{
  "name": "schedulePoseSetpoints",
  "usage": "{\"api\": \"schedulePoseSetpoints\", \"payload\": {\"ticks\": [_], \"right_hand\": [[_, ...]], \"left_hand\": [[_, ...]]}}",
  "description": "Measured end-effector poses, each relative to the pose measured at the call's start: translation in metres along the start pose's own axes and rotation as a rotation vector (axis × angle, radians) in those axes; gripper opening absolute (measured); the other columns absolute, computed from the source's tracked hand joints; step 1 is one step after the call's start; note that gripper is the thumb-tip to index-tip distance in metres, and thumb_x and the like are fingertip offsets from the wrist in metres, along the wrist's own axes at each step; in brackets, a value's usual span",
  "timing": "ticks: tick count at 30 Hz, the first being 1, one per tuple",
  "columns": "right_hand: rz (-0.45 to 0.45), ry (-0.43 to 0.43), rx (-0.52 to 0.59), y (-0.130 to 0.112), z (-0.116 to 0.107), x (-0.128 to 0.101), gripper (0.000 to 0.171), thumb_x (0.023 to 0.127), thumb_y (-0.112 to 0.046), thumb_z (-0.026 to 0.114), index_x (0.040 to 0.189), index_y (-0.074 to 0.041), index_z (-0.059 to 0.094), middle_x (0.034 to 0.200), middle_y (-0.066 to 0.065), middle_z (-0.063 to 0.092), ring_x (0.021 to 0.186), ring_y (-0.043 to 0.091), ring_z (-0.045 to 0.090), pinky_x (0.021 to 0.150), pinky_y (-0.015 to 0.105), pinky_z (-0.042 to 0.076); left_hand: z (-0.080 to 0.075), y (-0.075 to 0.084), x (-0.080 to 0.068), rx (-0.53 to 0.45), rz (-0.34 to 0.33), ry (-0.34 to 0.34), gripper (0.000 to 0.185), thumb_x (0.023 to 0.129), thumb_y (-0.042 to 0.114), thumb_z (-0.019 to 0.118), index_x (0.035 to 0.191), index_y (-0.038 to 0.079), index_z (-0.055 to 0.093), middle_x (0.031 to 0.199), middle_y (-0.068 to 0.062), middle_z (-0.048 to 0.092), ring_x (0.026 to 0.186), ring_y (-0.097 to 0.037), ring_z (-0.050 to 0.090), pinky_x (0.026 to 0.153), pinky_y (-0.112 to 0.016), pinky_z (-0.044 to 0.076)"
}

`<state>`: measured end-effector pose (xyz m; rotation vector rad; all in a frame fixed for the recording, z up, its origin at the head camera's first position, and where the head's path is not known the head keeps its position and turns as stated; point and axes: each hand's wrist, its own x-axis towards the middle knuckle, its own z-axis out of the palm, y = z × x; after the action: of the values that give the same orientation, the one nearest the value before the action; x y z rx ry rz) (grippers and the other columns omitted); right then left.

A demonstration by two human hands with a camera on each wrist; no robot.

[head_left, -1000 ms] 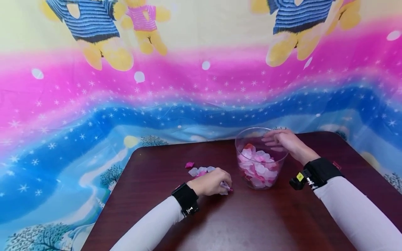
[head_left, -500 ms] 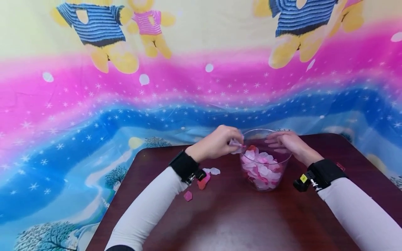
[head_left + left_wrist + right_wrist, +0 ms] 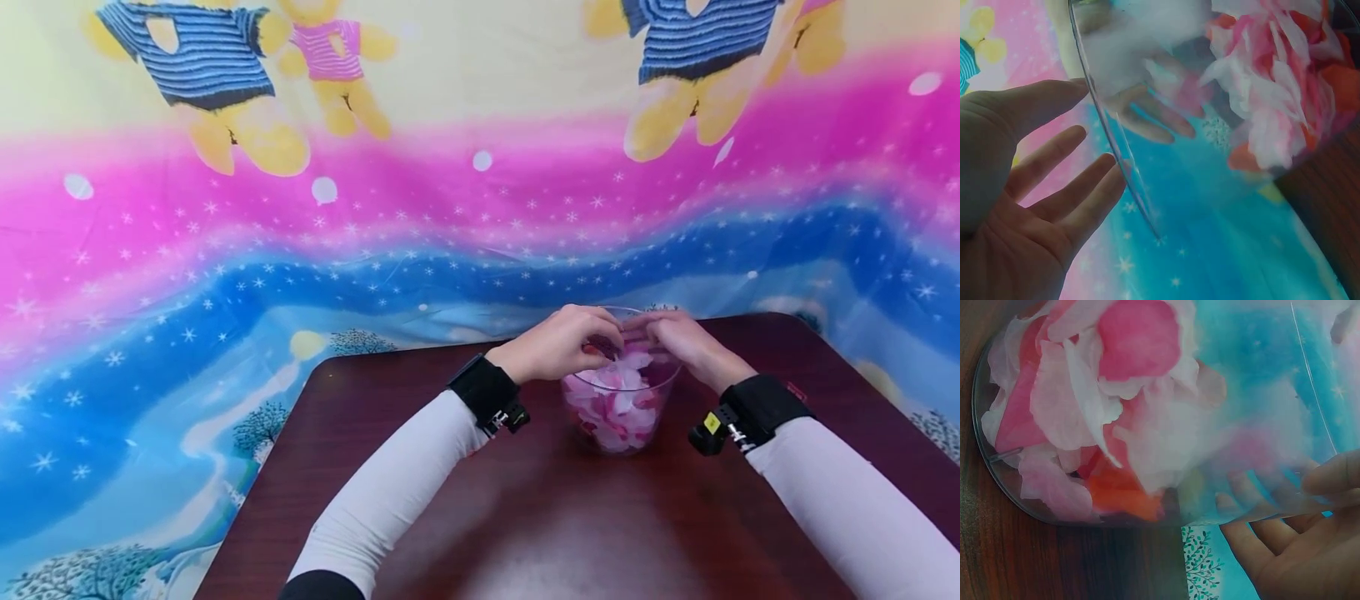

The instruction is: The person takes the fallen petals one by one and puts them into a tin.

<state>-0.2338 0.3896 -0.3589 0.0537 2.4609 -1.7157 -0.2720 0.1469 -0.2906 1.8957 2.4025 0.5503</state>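
Observation:
A clear plastic tub (image 3: 619,389) stands upright on the table, part filled with pink, white and red artificial petals (image 3: 611,417). My left hand (image 3: 566,340) is at the tub's mouth, its fingers spread apart. Nothing lies between those fingers in the left wrist view, while blurred petals (image 3: 1175,84) appear inside the tub. On the tub's far right side, the fingers of my right hand (image 3: 686,342) lie extended against the upper wall. Its thumb (image 3: 1338,475) is near the rim in the right wrist view.
The dark wooden table (image 3: 525,517) reaches back to a printed cloth backdrop (image 3: 450,208). A sliver of red shows beside my left sleeve (image 3: 420,458), which hides the tabletop behind it. Both wrists wear black camera straps.
My left hand lifted petals off the table, carried them right to the tub's mouth and let them go. The right hand has stayed at the tub's side.

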Motion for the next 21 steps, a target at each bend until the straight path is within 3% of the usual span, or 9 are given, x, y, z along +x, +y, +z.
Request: {"api": "schedulePoseSetpoints", "payload": {"ticks": [8,15,21], "right_hand": [[-0.016,-0.018,-0.029,-0.004,0.002,0.004,0.054,0.1,-0.003,0.029,0.151,0.001,0.044,0.15,0.026,0.05,0.137,0.045,0.048,0.109,0.057,0.043],[-0.025,-0.026,-0.041,0.0,0.0,0.0,0.052,0.102,-0.004,0.026,0.152,0.0,0.043,0.15,0.027,0.049,0.138,0.045,0.047,0.109,0.057,0.043],[-0.043,-0.038,-0.054,0.0,0.001,0.0,0.052,0.103,-0.004,0.026,0.152,0.0,0.042,0.151,0.027,0.048,0.138,0.045,0.047,0.108,0.058,0.043]], "left_hand": [[-0.021,-0.017,-0.038,0.036,-0.071,0.052,0.03,0.095,0.015,0.075,0.124,0.01,0.072,0.133,-0.003,0.064,0.129,-0.016,0.056,0.106,-0.024,0.044],[-0.03,-0.048,-0.098,0.093,-0.233,0.02,0.035,0.095,0.025,0.076,0.127,0.013,0.07,0.133,-0.003,0.063,0.13,-0.019,0.056,0.11,-0.034,0.043],[-0.018,-0.073,-0.147,0.107,-0.389,-0.054,0.048,0.09,0.032,0.081,0.131,0.012,0.067,0.141,-0.006,0.059,0.134,-0.024,0.053,0.111,-0.041,0.042]]}}
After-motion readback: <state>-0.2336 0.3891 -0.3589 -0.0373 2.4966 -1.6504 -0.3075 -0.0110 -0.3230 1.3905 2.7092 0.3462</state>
